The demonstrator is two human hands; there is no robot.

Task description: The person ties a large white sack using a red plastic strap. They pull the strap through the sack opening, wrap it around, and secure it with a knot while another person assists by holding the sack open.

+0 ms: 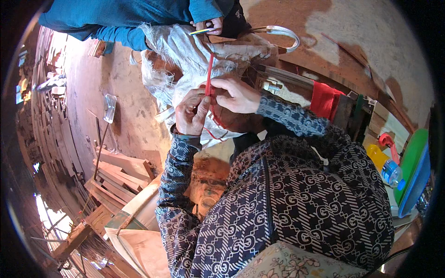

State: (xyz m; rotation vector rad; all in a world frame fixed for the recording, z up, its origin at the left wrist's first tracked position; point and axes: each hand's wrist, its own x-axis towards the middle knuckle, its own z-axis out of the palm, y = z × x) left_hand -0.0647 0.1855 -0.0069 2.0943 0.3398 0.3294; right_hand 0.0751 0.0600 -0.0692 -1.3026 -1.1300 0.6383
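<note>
On the left, long pieces of wood [55, 123] are piled up along the side. Next to them, a clear plastic tray [110, 109] is seen on the floor [134, 118], with some flat boards [119, 178] stacked nearer. In the middle, a red strip [210, 69] is pinched tight between the thumb and fingers of the left hand [191, 112]. A big white sack [178, 48] is spread out behind it. At the far side, a thin yellow and blue thing [200, 32] is held by another person [125, 18]. The same red strip is gripped by the right hand [237, 96], close beside the left one. One end is pointed up and away, and a loose red strand [212, 134] is hung below the hands. Farther right, a red cloth [324, 99] is draped down. At the right edge, a yellow and clear bottle [385, 167] is placed beside a round green thing [415, 162].
</note>
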